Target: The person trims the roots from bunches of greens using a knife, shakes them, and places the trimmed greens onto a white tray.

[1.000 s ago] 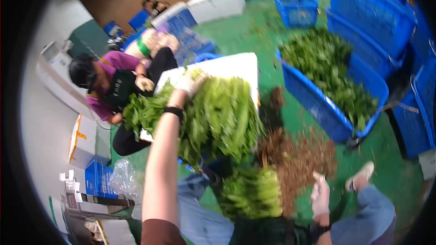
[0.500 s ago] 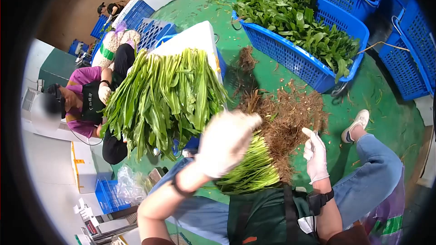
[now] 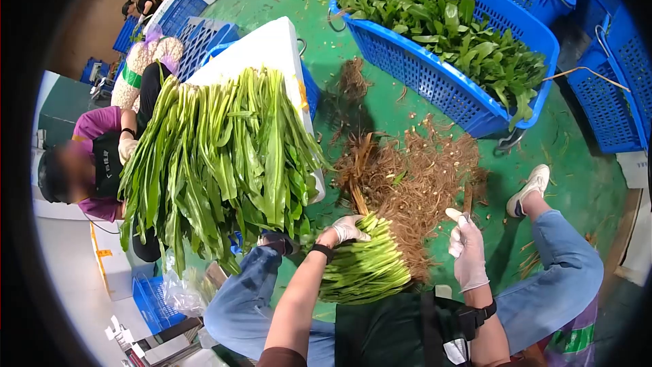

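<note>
My left hand [image 3: 350,229], in a white glove, reaches onto the upper left part of a bundle of green stalks [image 3: 370,261] in front of my apron, its fingers closed around some stalks. Brown roots [image 3: 424,190] lie heaped on the floor beyond the bundle. My right hand [image 3: 468,255], also gloved, is closed just right of the bundle; a narrow brownish piece shows past its fingers, too unclear to name. Long leafy greens [image 3: 231,156] are piled on a white foam board [image 3: 278,44] at the left.
A blue crate [image 3: 421,58] full of leafy greens stands at the upper right, beside stacked blue crates [image 3: 608,98]. A co-worker in an apron [image 3: 109,166] sits at the left, a gloved hand by the pile. My bent knees flank the bundle. A small blue basket [image 3: 156,302] sits lower left.
My left hand has come down from above the bundle onto its stalks. My right hand stays nearly in place. The view has shifted slightly, and the co-worker's head is lower.
</note>
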`<state>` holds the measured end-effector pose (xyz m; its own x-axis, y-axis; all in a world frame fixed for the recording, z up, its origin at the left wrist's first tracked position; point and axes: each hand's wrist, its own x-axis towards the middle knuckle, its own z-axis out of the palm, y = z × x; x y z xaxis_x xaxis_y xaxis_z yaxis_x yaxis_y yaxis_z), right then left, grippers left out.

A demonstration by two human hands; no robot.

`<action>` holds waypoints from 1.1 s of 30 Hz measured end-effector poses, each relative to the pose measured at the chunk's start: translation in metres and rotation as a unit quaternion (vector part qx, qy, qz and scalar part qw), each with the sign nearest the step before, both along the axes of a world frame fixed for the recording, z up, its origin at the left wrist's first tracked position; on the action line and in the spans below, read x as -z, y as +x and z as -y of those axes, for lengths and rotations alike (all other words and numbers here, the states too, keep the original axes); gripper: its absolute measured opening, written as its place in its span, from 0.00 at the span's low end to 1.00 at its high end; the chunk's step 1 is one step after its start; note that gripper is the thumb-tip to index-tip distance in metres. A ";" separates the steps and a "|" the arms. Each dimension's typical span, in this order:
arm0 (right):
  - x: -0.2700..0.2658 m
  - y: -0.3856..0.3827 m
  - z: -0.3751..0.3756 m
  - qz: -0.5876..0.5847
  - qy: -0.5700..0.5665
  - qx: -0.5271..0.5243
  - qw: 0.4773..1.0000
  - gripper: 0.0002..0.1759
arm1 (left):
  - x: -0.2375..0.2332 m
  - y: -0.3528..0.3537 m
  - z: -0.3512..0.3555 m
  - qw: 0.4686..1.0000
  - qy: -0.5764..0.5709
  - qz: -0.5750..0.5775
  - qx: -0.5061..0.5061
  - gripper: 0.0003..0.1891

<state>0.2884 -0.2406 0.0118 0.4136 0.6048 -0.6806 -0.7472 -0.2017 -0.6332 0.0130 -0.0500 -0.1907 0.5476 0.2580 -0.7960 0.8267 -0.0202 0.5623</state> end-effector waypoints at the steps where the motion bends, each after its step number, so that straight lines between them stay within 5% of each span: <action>1: 0.000 -0.003 -0.003 -0.008 -0.006 -0.011 1.000 0.22 | -0.012 0.006 0.000 0.999 0.013 -0.001 0.033 0.52; 4: 0.000 -0.008 -0.004 -0.018 -0.019 -0.031 0.999 0.22 | -0.082 0.044 -0.002 0.985 -0.011 -0.068 0.156 0.50; 6: 0.000 -0.009 -0.003 -0.018 -0.023 -0.039 0.999 0.22 | -0.056 0.032 0.013 0.988 0.071 -0.055 0.126 0.40; 8: -0.001 -0.007 0.000 -0.012 -0.016 -0.020 1.000 0.19 | -0.044 0.024 0.020 0.936 0.314 0.154 0.028 0.36; 9: -0.003 -0.005 0.002 -0.012 -0.014 -0.020 1.000 0.19 | -0.052 0.026 0.015 0.940 0.277 0.194 0.035 0.34; 10: -0.004 -0.003 0.002 -0.005 -0.019 -0.011 1.000 0.19 | -0.065 0.020 0.011 0.982 0.047 0.098 -0.158 0.31; 13: -0.006 -0.001 0.005 -0.002 -0.021 0.007 1.000 0.18 | -0.050 -0.010 -0.003 0.935 0.028 0.133 -0.328 0.32; 14: -0.006 -0.001 0.006 -0.003 -0.023 0.014 1.000 0.18 | -0.046 -0.018 -0.009 0.930 0.016 0.169 -0.326 0.34; 16: -0.010 -0.003 0.008 -0.006 -0.014 0.020 1.000 0.16 | -0.087 0.000 -0.004 0.934 0.209 0.153 -0.245 0.36; 19: -0.020 -0.007 0.006 -0.006 -0.016 0.011 1.000 0.17 | -0.162 0.036 -0.012 0.988 0.118 0.068 -0.075 0.35; 22: -0.027 -0.010 0.011 0.021 0.016 0.018 0.999 0.15 | -0.216 0.060 0.001 0.969 0.022 0.228 -0.094 0.22; 24: -0.032 -0.013 0.012 0.050 0.020 0.009 0.999 0.15 | -0.248 0.068 0.003 0.968 0.039 0.227 -0.100 0.19; 28: -0.047 -0.032 0.012 0.065 0.087 -0.043 0.993 0.16 | -0.312 0.074 0.027 0.924 -0.115 0.297 -0.211 0.24; 33: -0.056 -0.058 0.012 0.038 0.149 -0.081 0.985 0.14 | -0.306 0.058 0.056 0.933 -0.120 0.269 -0.207 0.20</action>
